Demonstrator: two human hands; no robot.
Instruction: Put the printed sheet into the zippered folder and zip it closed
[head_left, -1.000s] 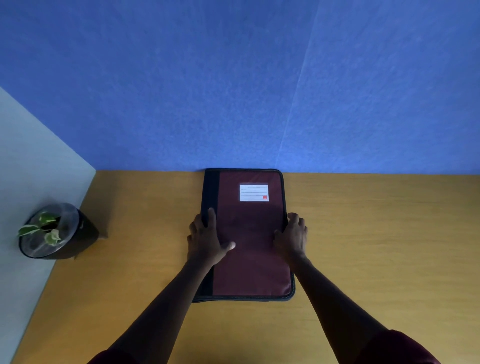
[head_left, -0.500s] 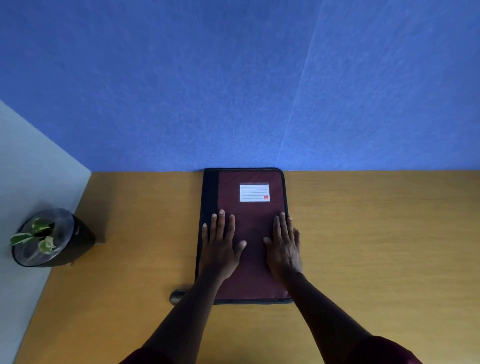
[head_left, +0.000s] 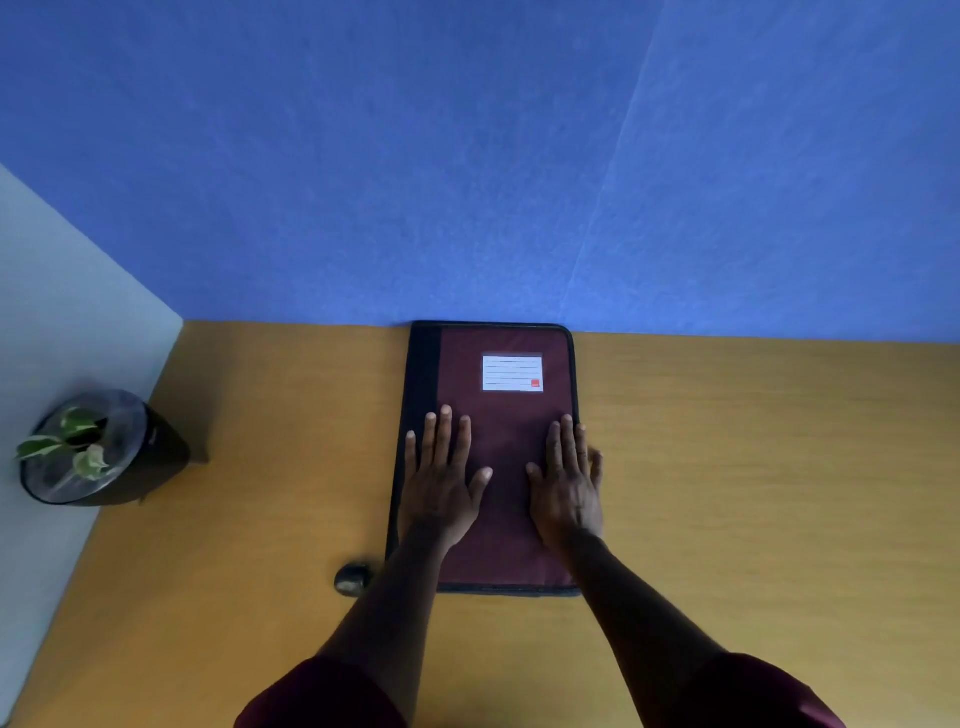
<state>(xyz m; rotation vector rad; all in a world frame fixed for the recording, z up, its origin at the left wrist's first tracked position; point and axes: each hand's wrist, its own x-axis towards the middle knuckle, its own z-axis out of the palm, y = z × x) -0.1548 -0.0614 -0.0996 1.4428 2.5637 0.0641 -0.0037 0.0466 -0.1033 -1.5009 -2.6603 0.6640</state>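
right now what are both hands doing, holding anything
Left hand: open, flat on the maroon fabric zippered folder, holding nothing.
Right hand: open, flat on the folder, holding nothing.

Blue wall (head_left: 467, 156) behind wooden desk (head_left: 753, 467)

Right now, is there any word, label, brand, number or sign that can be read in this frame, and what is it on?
No text can be read.
White label on the zippered folder: ruled lines only, no writing visible.
Small red mark in the label's lower right corner: perhaps a logo, too small to read.
Dark pot holding the plant: no marking legible.
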